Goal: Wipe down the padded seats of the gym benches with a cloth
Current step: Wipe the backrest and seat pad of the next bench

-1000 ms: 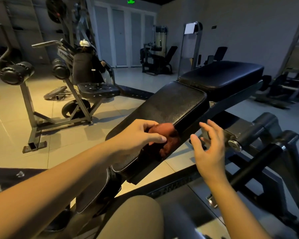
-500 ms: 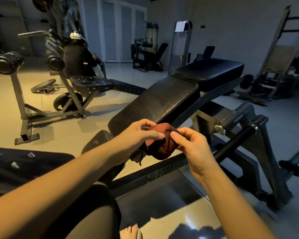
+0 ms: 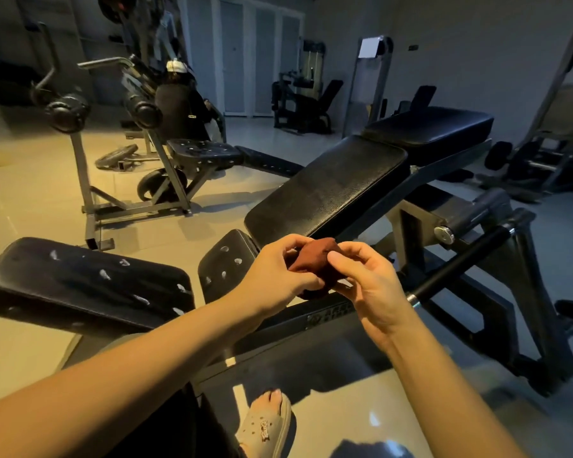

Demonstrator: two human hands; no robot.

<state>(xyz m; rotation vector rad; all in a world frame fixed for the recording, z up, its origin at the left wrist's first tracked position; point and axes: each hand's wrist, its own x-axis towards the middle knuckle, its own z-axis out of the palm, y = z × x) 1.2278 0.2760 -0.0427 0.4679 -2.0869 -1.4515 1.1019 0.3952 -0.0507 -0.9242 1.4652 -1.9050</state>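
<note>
Rust-brown cloth (image 3: 315,262) was bunched into a ball and held in the air between both hands, in front of the lower end of the sloping pad (image 3: 328,186) of a black bench. The left hand (image 3: 278,276) had its fingers curled and gripped the cloth's left side. The right hand (image 3: 368,282) pinched the right side between thumb and forefinger, its other fingers loosely bent behind. A flat pad (image 3: 434,127) continued the bench beyond the sloping one. Low on the left lay a torn pad (image 3: 80,279) with pale rips in its cover, and a small pad (image 3: 225,262) with similar holes stood just beside the left hand. A black bar (image 3: 460,259) ran out from the frame on the right. Below, a foot in a grey sandal (image 3: 265,424) rested on the tiled floor (image 3: 30,200).
</note>
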